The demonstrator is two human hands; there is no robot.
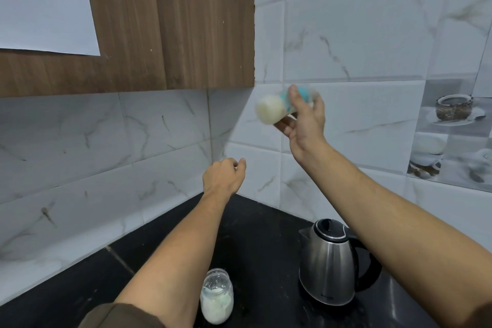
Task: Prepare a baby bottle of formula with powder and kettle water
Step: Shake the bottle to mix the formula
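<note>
Baby bottle, milky, blurred: right hand is gripping it mid-body, sideways, high before the wall tiles. Likely handling light, smooth, slippery when wet. Left hand is hovering loosely curled, empty.

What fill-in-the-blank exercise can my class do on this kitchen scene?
The right hand grips the ____.
The left hand holds ____.
The kettle stands on a ____ countertop.
The open jar contains ____ powder.
Missing words: baby bottle; nothing; black; white.
</note>
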